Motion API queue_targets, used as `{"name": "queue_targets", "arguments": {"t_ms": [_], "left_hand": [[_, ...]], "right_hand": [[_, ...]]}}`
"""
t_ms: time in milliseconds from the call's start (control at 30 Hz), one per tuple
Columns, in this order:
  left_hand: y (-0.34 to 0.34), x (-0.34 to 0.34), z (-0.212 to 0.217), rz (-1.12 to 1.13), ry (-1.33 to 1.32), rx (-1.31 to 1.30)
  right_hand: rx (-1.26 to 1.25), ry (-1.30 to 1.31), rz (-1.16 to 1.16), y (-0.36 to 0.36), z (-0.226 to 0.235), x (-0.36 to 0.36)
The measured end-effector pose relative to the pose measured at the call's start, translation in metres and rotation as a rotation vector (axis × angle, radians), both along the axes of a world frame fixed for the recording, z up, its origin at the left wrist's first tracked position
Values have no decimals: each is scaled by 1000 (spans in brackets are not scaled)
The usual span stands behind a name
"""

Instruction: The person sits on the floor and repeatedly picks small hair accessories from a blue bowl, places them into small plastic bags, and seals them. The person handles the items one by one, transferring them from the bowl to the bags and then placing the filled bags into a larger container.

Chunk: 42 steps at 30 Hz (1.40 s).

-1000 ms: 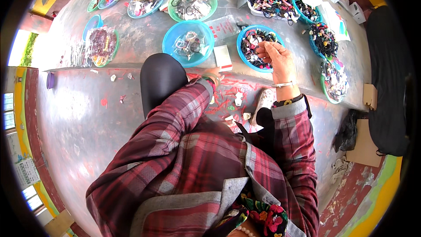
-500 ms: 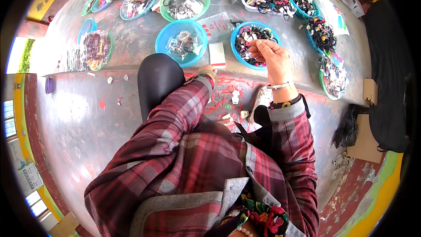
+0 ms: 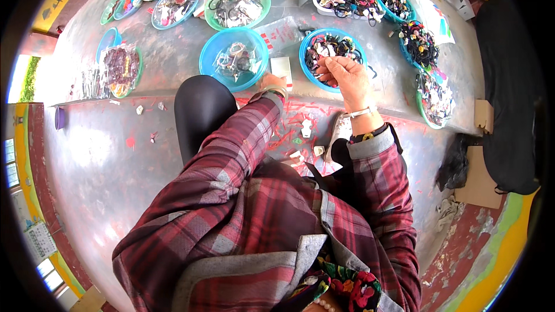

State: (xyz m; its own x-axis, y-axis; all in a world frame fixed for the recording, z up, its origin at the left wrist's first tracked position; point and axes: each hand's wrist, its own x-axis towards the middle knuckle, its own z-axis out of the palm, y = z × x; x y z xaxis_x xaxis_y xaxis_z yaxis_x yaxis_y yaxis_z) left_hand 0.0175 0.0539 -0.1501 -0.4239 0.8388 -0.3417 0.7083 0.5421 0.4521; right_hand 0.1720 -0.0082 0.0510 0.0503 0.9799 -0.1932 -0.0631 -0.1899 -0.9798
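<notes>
My right hand [image 3: 348, 77] hovers over the near rim of a blue bowl [image 3: 306, 67] full of dark hair ties and small clips. Its fingertips are pinched together on a small dark piece from that bowl. A bracelet circles the wrist. My left hand [image 3: 267, 83] is mostly hidden behind its plaid sleeve. It lies close to a small white card [image 3: 281, 67], between that bowl and a second blue bowl [image 3: 208, 63] of pale bits. Whether this hand holds anything cannot be made out.
Several more bowls and trays of colourful hair accessories ring the grey floor: a green bowl [image 3: 215, 22], a teal bowl [image 3: 159, 22], a white tray [image 3: 317, 1]. My black-clad knee [image 3: 199, 110] rises at centre. White scraps [image 3: 306, 129] litter the red-marked floor. Cardboard [image 3: 478, 180] lies right.
My right hand has slid a little to the left over the bowl of dark hair ties, fingers still pinched. The left hand has barely moved.
</notes>
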Motion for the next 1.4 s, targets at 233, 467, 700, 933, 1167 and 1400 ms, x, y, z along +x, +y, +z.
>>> {"name": "queue_targets", "arguments": {"t_ms": [233, 467, 700, 933, 1167, 1400], "left_hand": [[28, -2, -51, 72, 3, -66], [12, 4, -27, 90, -212, 83], [16, -33, -2, -395, -498, 21], [-46, -28, 176, -344, -1335, 159], [-80, -38, 191, -372, -1547, 179], [-74, -38, 170, -309, -1621, 14]], "right_hand": [[3, 29, 46, 6, 4, -8], [-7, -9, 84, 4, 0, -6], [-21, -6, -5, 8, 2, -4], [17, 2, -133, 1, 3, -8], [8, 86, -48, -14, 2, -29], [-21, -26, -58, -26, -2, -30]]}}
